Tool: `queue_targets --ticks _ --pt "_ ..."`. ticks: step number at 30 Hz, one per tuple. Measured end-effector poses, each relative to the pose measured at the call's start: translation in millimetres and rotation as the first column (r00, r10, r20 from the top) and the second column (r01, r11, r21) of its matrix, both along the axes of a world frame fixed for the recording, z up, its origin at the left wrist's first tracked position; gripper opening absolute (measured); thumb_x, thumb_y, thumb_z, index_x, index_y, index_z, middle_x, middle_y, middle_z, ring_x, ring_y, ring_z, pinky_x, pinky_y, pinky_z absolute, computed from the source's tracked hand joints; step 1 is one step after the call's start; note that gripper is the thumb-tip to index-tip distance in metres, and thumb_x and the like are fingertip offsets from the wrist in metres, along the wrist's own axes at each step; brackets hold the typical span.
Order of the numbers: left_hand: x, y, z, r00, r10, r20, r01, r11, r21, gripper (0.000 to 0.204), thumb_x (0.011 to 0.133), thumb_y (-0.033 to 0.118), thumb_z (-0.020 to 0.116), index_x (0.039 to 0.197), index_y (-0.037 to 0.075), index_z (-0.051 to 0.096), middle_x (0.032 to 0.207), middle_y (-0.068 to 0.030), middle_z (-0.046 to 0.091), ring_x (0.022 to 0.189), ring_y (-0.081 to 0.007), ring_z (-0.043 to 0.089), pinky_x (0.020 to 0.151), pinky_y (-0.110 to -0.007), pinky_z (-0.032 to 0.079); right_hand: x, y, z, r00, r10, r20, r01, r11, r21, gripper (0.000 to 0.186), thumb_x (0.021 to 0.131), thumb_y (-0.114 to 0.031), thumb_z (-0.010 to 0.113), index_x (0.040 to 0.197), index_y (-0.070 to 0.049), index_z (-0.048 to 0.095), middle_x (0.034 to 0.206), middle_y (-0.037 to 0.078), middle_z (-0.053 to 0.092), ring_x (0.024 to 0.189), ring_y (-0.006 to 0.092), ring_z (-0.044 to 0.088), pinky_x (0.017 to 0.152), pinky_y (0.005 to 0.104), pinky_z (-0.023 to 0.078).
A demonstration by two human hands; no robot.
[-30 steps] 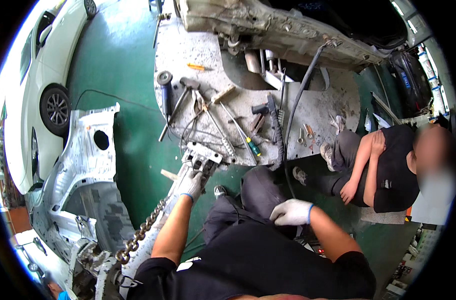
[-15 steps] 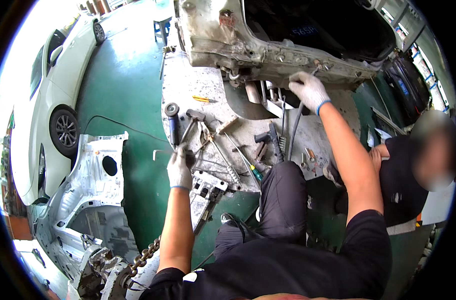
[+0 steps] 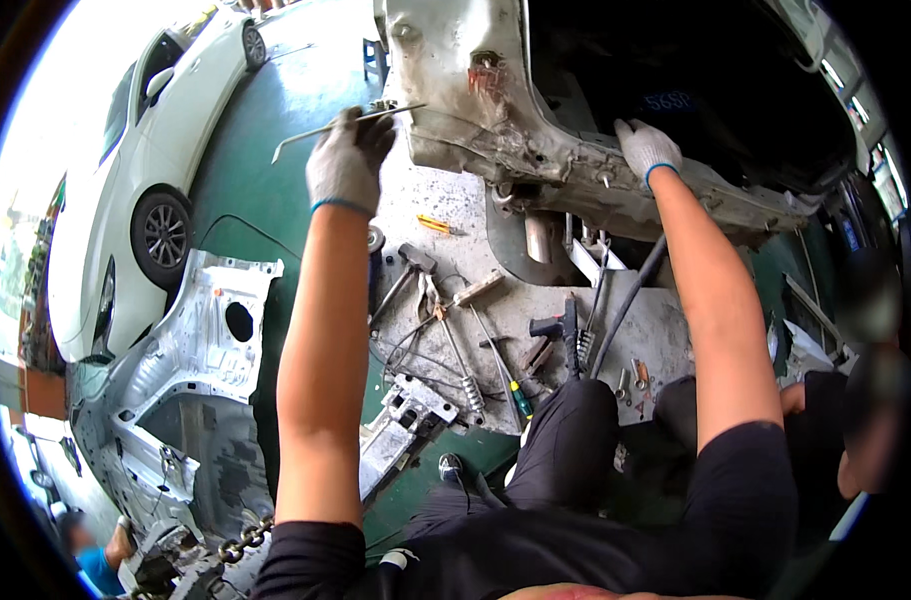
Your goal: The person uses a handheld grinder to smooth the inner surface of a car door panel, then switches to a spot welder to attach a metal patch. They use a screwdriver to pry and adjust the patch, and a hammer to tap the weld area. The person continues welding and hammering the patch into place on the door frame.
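My left hand, in a pale work glove, is closed around a thin metal rod with a bent end. It is raised beside the left corner of a worn, stripped car body. The rod's other end lies across the view of that corner; whether it touches the metal I cannot tell. My right hand, gloved too, rests on the sill of the car body with its fingertips slightly apart and nothing visible in it. Below it a dark hose runs down toward my knee.
On the grey plate lie a hammer, a yellow cutter, a green-handled screwdriver and a black gun-shaped tool. A silver body panel and a white car stand left. A person crouches right.
My left hand has risen from the tools to the car body's left corner, with the rod now plainly in it. My right hand has moved forward onto the sill. The view has shifted.
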State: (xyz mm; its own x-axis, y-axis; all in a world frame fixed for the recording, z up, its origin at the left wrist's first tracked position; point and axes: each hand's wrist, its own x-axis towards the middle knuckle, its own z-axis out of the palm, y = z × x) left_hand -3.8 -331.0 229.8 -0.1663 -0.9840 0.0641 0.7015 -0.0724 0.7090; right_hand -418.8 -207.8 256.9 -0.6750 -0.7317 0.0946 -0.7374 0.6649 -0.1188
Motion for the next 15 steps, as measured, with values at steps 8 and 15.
queue_targets --ticks 8,15 --pt "-69 -73 1 0.993 -0.112 0.028 0.112 0.994 0.000 0.031 0.111 0.025 0.048 0.124 -0.002 0.057 0.107 -0.0209 0.071 0.097 -0.0341 0.072 0.088 -0.045 0.060 6 3 13 0.999 -0.039 -0.025 0.039 0.999 0.019 0.057 0.102 -0.052 0.035 0.139 -0.020 0.065 0.138 0.014 0.066 0.128 0.0334 0.061 0.108 0.0499 0.047" --pt "-94 -85 -5 0.965 -0.262 0.012 0.262 0.965 0.009 0.029 0.110 0.025 0.052 0.120 0.000 0.062 0.104 -0.0166 0.072 0.093 -0.0316 0.071 0.087 -0.044 0.058 -2 2 7 0.999 -0.030 -0.044 0.032 0.999 0.038 0.054 0.103 -0.050 0.035 0.132 -0.018 0.068 0.131 0.013 0.070 0.126 0.0322 0.062 0.106 0.0489 0.048"
